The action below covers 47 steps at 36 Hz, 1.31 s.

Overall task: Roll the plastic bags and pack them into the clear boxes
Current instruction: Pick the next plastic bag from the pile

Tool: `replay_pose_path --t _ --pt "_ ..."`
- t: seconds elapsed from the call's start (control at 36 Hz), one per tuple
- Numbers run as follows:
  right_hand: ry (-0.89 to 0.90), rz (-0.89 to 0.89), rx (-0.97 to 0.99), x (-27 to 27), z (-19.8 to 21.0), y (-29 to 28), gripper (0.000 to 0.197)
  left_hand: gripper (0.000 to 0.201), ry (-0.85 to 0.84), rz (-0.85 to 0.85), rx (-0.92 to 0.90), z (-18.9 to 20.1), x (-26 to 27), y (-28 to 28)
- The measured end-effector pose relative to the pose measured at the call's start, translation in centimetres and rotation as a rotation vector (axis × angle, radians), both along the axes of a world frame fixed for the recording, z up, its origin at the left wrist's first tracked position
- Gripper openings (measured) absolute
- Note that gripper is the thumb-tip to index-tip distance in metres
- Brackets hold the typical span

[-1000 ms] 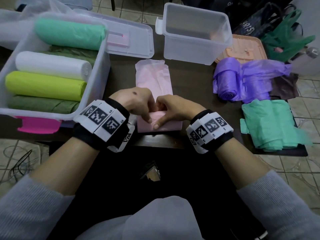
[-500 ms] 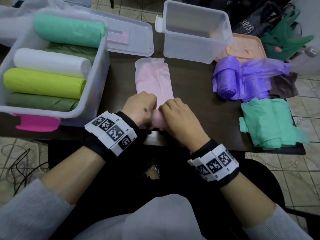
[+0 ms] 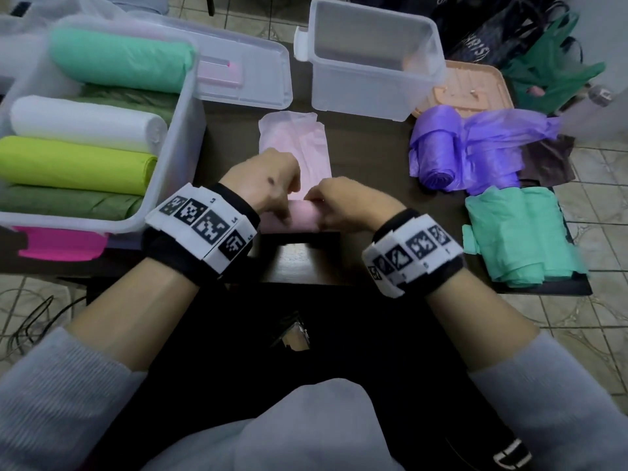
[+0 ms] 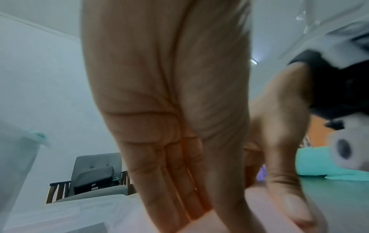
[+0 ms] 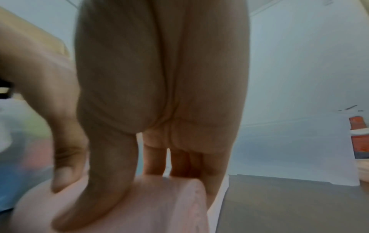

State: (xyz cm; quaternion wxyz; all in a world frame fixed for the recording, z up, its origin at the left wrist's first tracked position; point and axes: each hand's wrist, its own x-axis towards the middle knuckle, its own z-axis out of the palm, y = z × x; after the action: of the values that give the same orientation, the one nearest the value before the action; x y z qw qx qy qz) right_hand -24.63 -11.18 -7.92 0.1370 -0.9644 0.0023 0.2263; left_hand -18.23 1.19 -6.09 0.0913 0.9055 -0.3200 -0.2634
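A pale pink plastic bag (image 3: 295, 144) lies flat on the dark table (image 3: 370, 171), and its near end is wound into a roll (image 3: 304, 217). My left hand (image 3: 268, 186) curls over the roll's left end, and its fingers (image 4: 179, 165) point down onto the pink plastic. My right hand (image 3: 343, 205) grips the right end, thumb in front and fingers (image 5: 179, 160) behind the roll (image 5: 151, 205). At the left, a clear box (image 3: 190, 107) holds several rolled bags. An empty clear box (image 3: 356, 93) stands at the back.
A clear lid (image 3: 251, 73) lies behind the full box. A purple bag (image 3: 441, 154) and a folded teal bag (image 3: 520, 232) sit on the right beside a peach tray (image 3: 475, 93). The table's front edge runs just below my hands.
The roll has moved away from me along the bag, so the flat pink part is shorter. Both hands went forward with it and stayed on the roll.
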Motion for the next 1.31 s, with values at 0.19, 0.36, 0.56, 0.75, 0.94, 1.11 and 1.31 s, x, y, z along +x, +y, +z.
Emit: replay_pose_path --t 0.19,0.36,0.56,0.75,0.94,1.11,1.31 --pt "0.24 0.043 0.037 3.5 0.7 -1.5 0.031 0.038 -0.102 0.034 -0.077 -1.3 -0.7 0.3" --pt "0.363 -0.002 0.07 4.7 1.1 -2.2 0.032 0.028 -0.255 0.009 -0.084 -1.7 -1.2 0.1" --pt "0.313 -0.128 0.179 4.4 0.2 -2.5 0.038 0.032 -0.242 -0.014 -0.034 -2.1 -1.4 -0.3" --pt "-0.135 -0.105 -0.066 2.1 -0.3 0.1 0.034 0.025 -0.088 0.033 -0.043 -1.3 0.7 -1.3" --pt "-0.314 -0.091 -0.295 -1.2 -2.4 3.4 0.029 0.018 -0.002 -0.055 0.059 -0.8 3.2 -1.9" --pt "-0.409 -0.152 -0.325 -2.8 -3.2 4.6 0.035 0.031 0.054 -0.063 0.154 -0.9 3.4 -2.1" --pt "-0.208 -0.05 -0.248 -2.1 -0.9 3.2 0.033 0.038 0.141 -0.025 0.142 -1.2 3.4 -1.6"
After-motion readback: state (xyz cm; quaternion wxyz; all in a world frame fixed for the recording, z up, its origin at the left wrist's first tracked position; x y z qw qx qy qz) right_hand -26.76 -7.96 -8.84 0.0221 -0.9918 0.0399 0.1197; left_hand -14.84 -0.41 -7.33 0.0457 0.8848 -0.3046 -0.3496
